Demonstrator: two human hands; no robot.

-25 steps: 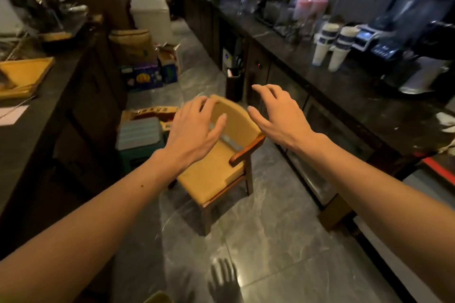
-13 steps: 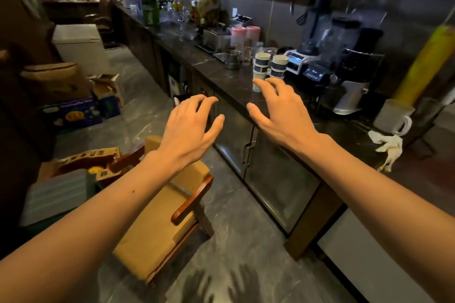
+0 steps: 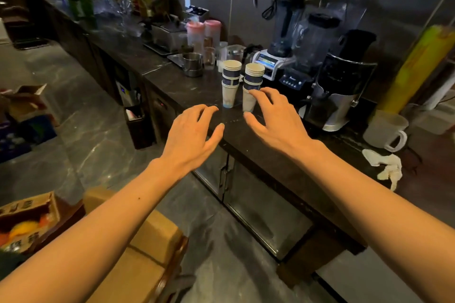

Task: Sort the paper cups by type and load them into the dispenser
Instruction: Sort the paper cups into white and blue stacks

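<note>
1. A dark counter (image 3: 157, 61) is seen running from far left to near right.
2. The left hand (image 3: 190, 136) is held empty, fingers spread, over the counter's near edge.
3. The right hand (image 3: 277, 119) is spread too, its fingertips (image 3: 252, 92) just at the right cup stack (image 3: 253, 81).
4. The left cup stack (image 3: 231, 82) is stood beside it, untouched.

Bare counter (image 3: 197, 91) before cups (image 3: 231, 83), blenders (image 3: 295, 56) probably close behind
</note>
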